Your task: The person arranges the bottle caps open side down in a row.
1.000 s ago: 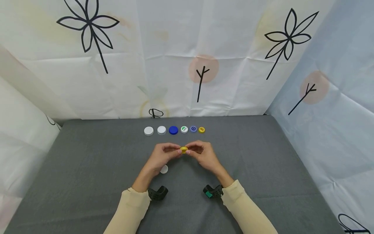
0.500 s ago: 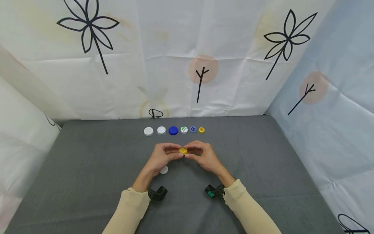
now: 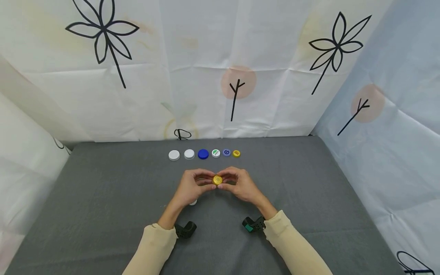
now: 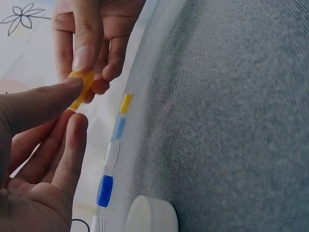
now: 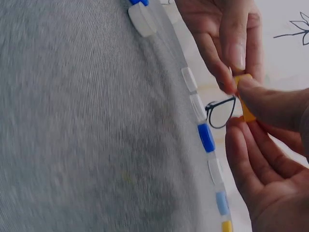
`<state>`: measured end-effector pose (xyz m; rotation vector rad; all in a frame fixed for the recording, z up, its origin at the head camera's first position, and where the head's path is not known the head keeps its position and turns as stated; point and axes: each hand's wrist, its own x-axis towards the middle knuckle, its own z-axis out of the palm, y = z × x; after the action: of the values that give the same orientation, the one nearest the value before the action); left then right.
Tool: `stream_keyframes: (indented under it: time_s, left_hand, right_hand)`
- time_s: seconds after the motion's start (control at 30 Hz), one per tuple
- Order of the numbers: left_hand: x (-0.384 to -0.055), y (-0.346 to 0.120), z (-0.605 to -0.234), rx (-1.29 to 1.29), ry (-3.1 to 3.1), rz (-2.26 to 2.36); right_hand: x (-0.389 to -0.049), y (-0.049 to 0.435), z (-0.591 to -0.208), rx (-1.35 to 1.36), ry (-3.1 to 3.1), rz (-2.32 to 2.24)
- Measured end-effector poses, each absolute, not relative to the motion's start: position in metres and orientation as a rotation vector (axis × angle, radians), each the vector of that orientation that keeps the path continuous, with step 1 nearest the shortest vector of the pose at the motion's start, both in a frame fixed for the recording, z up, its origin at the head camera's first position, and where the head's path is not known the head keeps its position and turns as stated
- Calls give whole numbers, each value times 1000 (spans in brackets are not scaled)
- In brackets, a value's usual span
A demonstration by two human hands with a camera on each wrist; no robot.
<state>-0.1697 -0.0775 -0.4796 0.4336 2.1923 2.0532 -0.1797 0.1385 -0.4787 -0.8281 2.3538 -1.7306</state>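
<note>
A small round yellow bottle cap (image 3: 217, 180) is held up between both hands over the grey table, its round face turned toward the head camera. My left hand (image 3: 195, 185) pinches its left side between thumb and fingers. From the right, my right hand (image 3: 238, 185) pinches the opposite edge, thumb low and fingers behind. Both wrist views show the yellow cap (image 4: 86, 87) edge-on between the thumbs. Below my left wrist lies a white cap (image 3: 193, 203), mostly covered by the hand in the head view; in the left wrist view this white cap (image 4: 153, 215) appears large.
Along the back of the grey table (image 3: 113, 191) runs a row of caps: a white cap (image 3: 174, 155), another white one, a blue cap (image 3: 203, 154), a white-and-green cap (image 3: 215, 153), a light-blue cap (image 3: 226, 152) and a yellow cap (image 3: 236, 153). Printed cloth (image 3: 192, 49) hangs behind.
The yellow cap has turned from edge-on to face the head camera, and both hands have come slightly nearer. My left wrist now covers more of the white cap below it.
</note>
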Motion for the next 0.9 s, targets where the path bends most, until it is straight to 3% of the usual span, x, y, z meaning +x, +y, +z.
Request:
stream_keyframes:
  time_s: [0.43, 0.9]
  left_hand:
    - [-160, -104, -479, 404, 2338, 1981]
    - [-154, -124, -479, 398, 2491, 1830]
  right_hand:
    - [-226, 189, -486, -296, 2788, -1470]
    - [-269, 207, -489, -152, 2922, -1217]
